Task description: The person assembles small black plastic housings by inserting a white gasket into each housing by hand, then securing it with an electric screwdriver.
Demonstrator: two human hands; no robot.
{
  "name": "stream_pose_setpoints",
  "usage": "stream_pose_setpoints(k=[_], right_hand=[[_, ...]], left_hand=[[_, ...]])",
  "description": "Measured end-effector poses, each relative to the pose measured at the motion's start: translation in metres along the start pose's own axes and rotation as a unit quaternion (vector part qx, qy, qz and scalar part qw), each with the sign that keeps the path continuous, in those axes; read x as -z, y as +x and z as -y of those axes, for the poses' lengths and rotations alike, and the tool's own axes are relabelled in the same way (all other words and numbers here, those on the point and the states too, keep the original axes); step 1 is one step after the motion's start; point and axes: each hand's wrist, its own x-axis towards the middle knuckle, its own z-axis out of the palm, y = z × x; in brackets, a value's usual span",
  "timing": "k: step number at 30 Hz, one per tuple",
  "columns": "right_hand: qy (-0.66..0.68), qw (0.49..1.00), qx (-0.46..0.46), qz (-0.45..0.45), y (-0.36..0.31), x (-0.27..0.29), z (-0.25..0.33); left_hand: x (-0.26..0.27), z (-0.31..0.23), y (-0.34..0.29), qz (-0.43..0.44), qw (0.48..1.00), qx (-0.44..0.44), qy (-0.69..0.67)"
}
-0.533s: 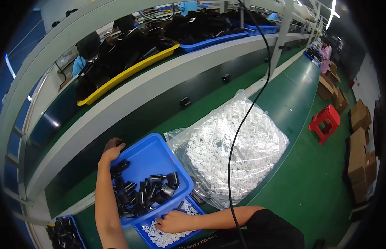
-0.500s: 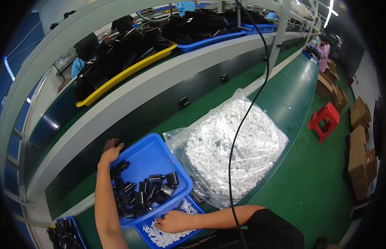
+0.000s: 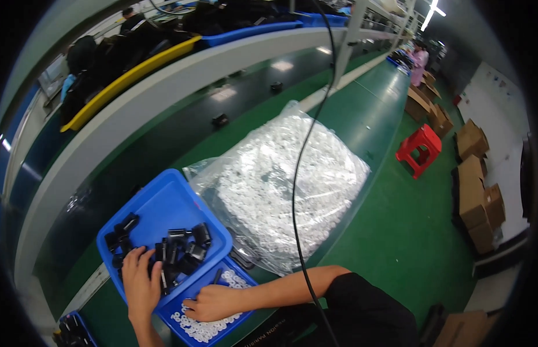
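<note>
Cylinders (image 3: 201, 233), glossy black, beneath spread-fingered left hand (image 3: 141, 280), right hand (image 3: 214, 303) curled among white rings (image 3: 200, 330), grip unclear.

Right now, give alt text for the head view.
Left hand at black parts in a blue tray, right hand at white rings in a smaller tray. Beside them, a clear bag of white pieces, a cable in front.
</note>
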Motion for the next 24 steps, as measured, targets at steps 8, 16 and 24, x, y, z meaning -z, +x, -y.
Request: stream_pose_setpoints(k=[8,16,24], right_hand=[[-0.021,0.999,0.018,-0.04,-0.001,-0.005,0.002],[-0.006,1.0,0.015,-0.001,0.0,0.001,0.001],[-0.012,0.999,0.031,-0.008,0.002,0.008,0.006]], left_hand=[[0.012,-0.017,-0.022,0.021,0.998,-0.053,0.02],[0.001,-0.01,-0.022,-0.027,0.995,-0.004,-0.094],[-0.014,0.016,-0.062,-0.1,0.885,0.08,-0.448]])
